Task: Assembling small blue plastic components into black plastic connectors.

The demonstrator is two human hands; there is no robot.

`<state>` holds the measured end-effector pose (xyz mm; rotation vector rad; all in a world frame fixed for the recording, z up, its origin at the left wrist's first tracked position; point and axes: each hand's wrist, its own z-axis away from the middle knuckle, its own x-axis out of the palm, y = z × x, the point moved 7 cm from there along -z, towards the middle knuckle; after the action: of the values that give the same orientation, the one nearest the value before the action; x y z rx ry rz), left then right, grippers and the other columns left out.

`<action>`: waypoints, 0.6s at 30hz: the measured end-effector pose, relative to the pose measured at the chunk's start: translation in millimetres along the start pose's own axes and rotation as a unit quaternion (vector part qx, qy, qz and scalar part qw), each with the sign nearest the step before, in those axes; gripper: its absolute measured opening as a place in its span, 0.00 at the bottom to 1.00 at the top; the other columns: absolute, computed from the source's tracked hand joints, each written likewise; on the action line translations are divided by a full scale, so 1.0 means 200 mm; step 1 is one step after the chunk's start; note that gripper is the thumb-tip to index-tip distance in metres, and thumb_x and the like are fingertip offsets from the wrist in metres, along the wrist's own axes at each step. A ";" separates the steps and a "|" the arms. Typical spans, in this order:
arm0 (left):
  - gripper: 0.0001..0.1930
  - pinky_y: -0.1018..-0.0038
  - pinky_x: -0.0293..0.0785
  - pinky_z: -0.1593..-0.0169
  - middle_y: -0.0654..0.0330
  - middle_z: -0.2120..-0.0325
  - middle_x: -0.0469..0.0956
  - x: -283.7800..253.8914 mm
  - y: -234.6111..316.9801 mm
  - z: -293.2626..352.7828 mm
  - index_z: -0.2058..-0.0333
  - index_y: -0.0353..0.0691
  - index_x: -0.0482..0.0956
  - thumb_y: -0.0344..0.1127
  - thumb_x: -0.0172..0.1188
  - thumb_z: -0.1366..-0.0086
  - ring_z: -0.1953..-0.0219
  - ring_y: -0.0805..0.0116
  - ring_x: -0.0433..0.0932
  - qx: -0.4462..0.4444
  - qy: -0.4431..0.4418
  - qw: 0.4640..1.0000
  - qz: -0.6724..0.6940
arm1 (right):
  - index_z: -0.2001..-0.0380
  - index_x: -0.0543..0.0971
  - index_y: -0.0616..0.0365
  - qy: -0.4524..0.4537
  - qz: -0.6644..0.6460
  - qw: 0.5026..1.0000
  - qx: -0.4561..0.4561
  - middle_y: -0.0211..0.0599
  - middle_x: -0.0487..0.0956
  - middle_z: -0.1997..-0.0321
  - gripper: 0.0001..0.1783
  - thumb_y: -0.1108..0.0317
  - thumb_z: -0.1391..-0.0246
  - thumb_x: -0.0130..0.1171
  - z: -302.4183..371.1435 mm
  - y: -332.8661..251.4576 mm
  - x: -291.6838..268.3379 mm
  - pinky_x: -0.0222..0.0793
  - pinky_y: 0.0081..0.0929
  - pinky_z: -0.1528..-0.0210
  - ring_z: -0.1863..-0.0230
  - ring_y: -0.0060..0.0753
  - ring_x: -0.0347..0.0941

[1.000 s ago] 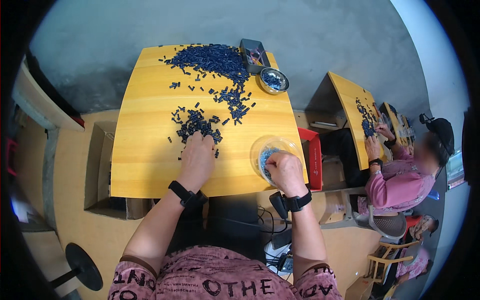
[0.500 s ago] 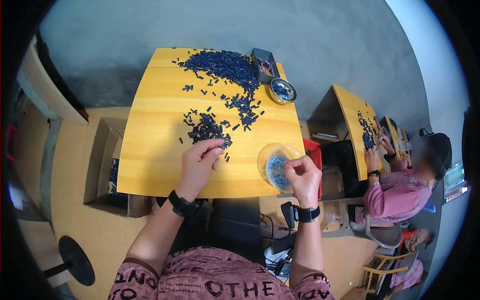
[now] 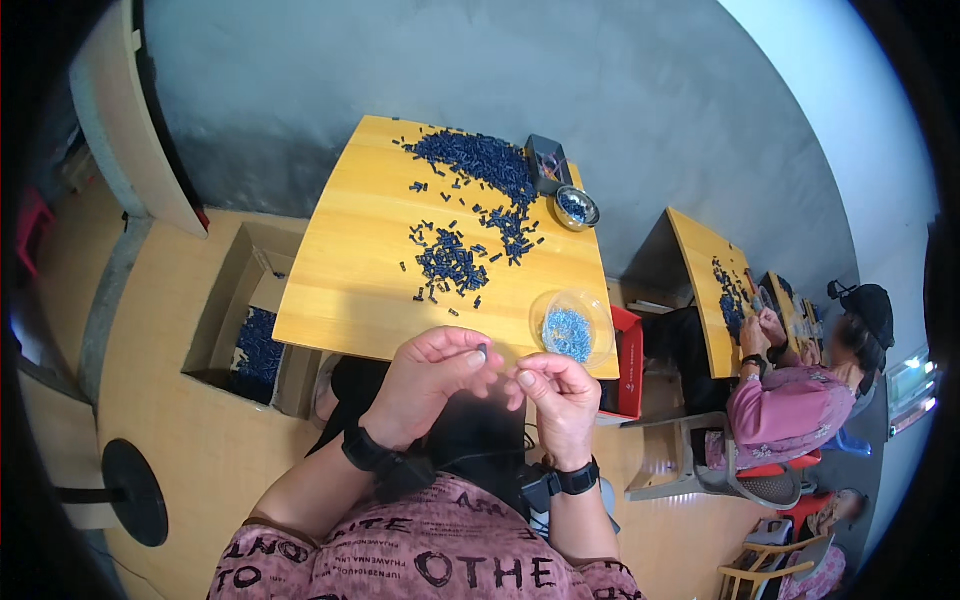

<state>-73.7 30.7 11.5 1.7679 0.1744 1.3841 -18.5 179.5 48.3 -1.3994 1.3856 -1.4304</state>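
Note:
My left hand (image 3: 425,385) is closed, pinching a small dark cylindrical piece (image 3: 482,350) between thumb and fingertips. Close beside it, the thumb and index finger of my right hand (image 3: 562,402) are pressed together; whatever they hold is too small to make out. Both hands are in front of the yellow table's (image 3: 340,240) near edge. A loose pile of short dark-blue pieces (image 3: 450,262) lies on the tabletop beyond them. At the near right corner stands a clear round plastic tub (image 3: 603,328) with many tiny light-blue parts (image 3: 567,333) in it.
A larger dark-blue heap (image 3: 475,163), a dark grey box (image 3: 546,165) and a metal bowl (image 3: 590,219) sit at the far side. Left of the table is an open cardboard box (image 3: 217,300); at right, a red box (image 3: 629,362). A co-worker (image 3: 800,400) sits at another table.
My right hand has come away from the tub, leftward and nearer to me. My left hand has left the pile and moved nearer to me with a dark piece. The view has shifted.

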 end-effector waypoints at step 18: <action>0.05 0.72 0.73 0.53 0.59 0.65 0.79 0.17 0.01 0.10 0.59 0.40 0.79 0.30 0.56 0.30 0.61 0.70 0.76 -0.029 -0.002 0.985 0.168 | 0.57 0.76 0.67 0.027 0.062 0.992 -0.108 0.39 0.81 0.62 0.14 0.85 0.48 0.64 0.14 -0.20 0.11 0.78 0.21 0.61 0.63 0.24 0.79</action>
<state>-45.1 39.1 37.3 1.8083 -0.1744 1.6031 12.4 159.5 87.5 -1.3888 1.6730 -1.2770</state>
